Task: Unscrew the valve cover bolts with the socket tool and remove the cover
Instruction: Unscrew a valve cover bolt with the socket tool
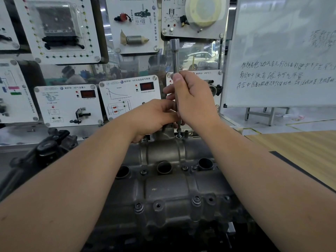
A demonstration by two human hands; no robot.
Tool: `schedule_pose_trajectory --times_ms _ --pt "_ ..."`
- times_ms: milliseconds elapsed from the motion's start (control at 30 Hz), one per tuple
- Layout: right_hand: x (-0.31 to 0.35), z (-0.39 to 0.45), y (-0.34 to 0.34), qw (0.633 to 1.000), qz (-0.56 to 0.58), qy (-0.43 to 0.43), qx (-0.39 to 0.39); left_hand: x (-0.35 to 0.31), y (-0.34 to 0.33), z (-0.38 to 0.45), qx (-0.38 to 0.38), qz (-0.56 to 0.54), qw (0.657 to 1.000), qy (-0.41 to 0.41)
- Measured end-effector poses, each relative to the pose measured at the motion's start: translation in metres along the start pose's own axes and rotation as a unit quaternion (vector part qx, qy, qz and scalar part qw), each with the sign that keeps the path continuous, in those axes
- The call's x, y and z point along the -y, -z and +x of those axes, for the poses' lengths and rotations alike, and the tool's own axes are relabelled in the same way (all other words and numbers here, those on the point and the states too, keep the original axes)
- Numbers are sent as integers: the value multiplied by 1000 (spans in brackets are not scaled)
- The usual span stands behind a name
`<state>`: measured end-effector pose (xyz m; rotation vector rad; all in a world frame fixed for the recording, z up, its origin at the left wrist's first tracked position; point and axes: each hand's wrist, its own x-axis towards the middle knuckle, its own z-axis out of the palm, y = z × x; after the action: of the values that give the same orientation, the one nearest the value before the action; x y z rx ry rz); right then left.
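The grey metal valve cover lies in front of me, with three round plug wells across its middle and several bolts along its near edge. A long chrome socket tool stands upright over a bolt at the cover's far edge. My right hand grips the tool's shaft, thumb up along it. My left hand reaches in from the left, fingers curled at the lower shaft beside my right hand; its fingertips are hidden.
White training panels with sensors and displays stand behind the engine. A whiteboard with handwriting stands at the right. A wooden table lies to the right, and a dark engine part sits at the left.
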<state>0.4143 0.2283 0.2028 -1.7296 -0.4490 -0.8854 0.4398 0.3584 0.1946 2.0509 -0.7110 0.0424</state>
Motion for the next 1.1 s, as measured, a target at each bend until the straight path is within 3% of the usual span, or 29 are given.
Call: schedule_pose_trajectory --times_ms 400,733,1100 --pt "-2 1 1 999 -34 1 -11 -1 0 0 4 -11 1000 17" --pt "-4 0 1 1000 21 -14 -5 -3 -1 -2 -12 11 1000 7" --pt "-1 0 1 999 -34 -4 5 -2 0 -2 -5 -18 1000 18"
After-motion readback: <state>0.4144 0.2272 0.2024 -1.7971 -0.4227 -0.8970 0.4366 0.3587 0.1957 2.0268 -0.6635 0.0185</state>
